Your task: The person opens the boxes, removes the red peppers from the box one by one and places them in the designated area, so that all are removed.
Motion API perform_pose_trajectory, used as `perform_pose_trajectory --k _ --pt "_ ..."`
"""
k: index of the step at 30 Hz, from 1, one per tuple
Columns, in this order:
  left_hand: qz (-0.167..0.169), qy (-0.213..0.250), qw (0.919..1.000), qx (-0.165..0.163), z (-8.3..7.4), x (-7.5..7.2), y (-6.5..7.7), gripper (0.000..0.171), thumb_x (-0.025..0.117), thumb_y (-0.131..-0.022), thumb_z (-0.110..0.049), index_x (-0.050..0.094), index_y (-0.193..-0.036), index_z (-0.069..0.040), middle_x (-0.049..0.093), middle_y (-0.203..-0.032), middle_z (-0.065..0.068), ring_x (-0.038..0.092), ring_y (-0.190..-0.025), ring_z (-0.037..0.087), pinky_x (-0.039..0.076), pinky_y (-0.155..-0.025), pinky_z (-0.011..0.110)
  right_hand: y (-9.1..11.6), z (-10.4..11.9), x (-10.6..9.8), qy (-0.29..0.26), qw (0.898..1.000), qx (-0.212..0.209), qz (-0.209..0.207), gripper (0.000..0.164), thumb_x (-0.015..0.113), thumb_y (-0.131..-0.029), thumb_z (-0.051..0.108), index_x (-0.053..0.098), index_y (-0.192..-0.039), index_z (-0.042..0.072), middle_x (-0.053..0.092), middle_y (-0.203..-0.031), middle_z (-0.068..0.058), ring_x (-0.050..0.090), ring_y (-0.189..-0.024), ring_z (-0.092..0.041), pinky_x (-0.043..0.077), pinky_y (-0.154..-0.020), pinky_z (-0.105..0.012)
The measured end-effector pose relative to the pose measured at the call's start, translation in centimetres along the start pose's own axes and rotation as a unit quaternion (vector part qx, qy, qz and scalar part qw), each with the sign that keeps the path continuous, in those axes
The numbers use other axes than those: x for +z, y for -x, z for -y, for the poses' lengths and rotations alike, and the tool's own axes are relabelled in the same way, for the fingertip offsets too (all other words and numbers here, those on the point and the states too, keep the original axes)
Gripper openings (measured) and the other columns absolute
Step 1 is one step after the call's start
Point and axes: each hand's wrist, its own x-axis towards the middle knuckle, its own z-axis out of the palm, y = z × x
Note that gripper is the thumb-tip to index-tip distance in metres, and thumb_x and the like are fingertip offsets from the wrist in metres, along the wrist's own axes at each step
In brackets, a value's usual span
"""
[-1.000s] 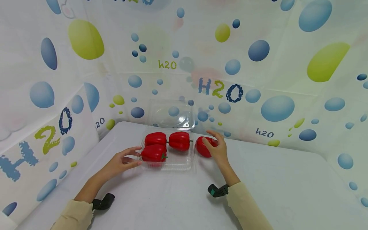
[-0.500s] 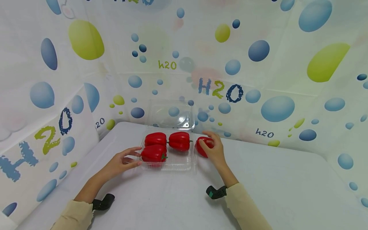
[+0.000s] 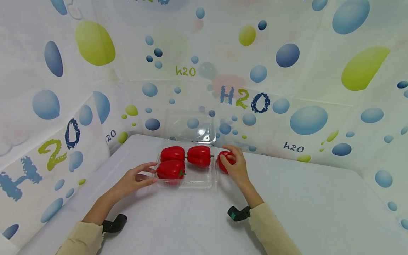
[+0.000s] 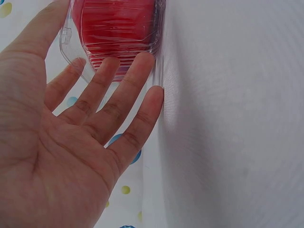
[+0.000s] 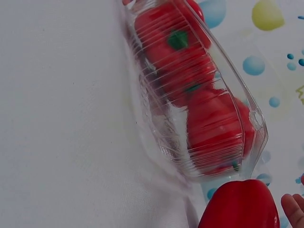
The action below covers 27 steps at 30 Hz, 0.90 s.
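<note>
My right hand point(image 3: 241, 169) curls thumb and fingers around a red bell pepper point(image 3: 220, 165) on the table, just right of a clear plastic clamshell container point(image 3: 199, 175). In the right wrist view, that bell pepper point(image 5: 240, 209) stands close to the container's ribbed end, with fingertips point(image 5: 294, 209) at its far side. Three red bell peppers with green stems lie inside: two at the left, one at the back right point(image 3: 199, 156). My left hand point(image 3: 135, 179) has its fingers spread along the container's left side; in the left wrist view its fingertips point(image 4: 141, 61) are right at the ribbed wall.
The container's clear lid point(image 3: 191, 132) stands raised at the back, against a white curtain point(image 3: 197, 92) printed with blue and green spots. A white cloth point(image 3: 191, 219) covers the table. A black wrist camera point(image 3: 115, 224) sits on each forearm.
My right hand has shifted slightly left, farther around the bell pepper beside the container. The bell pepper stays in about the same place. My left hand has not moved.
</note>
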Motion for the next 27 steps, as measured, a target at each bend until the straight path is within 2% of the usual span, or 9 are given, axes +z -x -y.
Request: perform_pose_trajectory --k 5,13,21,27 --pt "0.002 0.002 1.0000 0.002 0.1 0.0 0.0 0.059 0.068 -0.091 -0.016 0.044 -0.143 -0.002 0.059 -0.122 0.025 0.066 -0.101 0.033 0.057 -0.083 0.028 0.1 -0.1 0.2 0.007 1.000 -0.011 0.004 0.037 0.066 -0.089 0.009 0.059 -0.125 0.007 0.050 -0.135 -0.014 0.051 -0.120 -0.035 0.051 -0.095 -0.050" --pt "0.001 0.003 1.0000 0.000 -0.1 0.1 0.0 0.058 0.068 -0.091 -0.016 0.044 -0.142 -0.002 0.059 -0.121 0.025 0.066 -0.100 0.031 0.056 -0.082 0.025 0.1 -0.3 0.6 -0.009 0.998 -0.061 0.003 0.034 0.066 -0.087 0.005 0.061 -0.121 0.001 0.055 -0.127 -0.017 0.050 -0.119 -0.041 0.049 -0.097 -0.052" --pt "0.004 0.007 1.0000 -0.002 0.0 0.0 0.0 0.059 0.069 -0.091 -0.017 0.044 -0.143 -0.002 0.058 -0.122 0.025 0.066 -0.100 0.031 0.056 -0.082 0.026 0.6 -0.2 1.4 -0.004 0.999 -0.044 0.023 0.037 0.067 -0.087 0.003 0.061 -0.123 0.004 0.053 -0.130 -0.015 0.051 -0.120 -0.035 0.049 -0.099 -0.047" --pt "0.003 0.010 0.9999 0.003 -0.3 0.0 0.1 0.059 0.068 -0.091 -0.015 0.043 -0.143 -0.001 0.058 -0.122 0.025 0.066 -0.100 0.032 0.057 -0.082 0.028 0.9 -0.3 1.9 -0.005 0.998 -0.048 0.037 0.039 0.069 -0.085 0.001 0.061 -0.123 0.005 0.054 -0.130 -0.014 0.051 -0.120 -0.038 0.049 -0.098 -0.048"
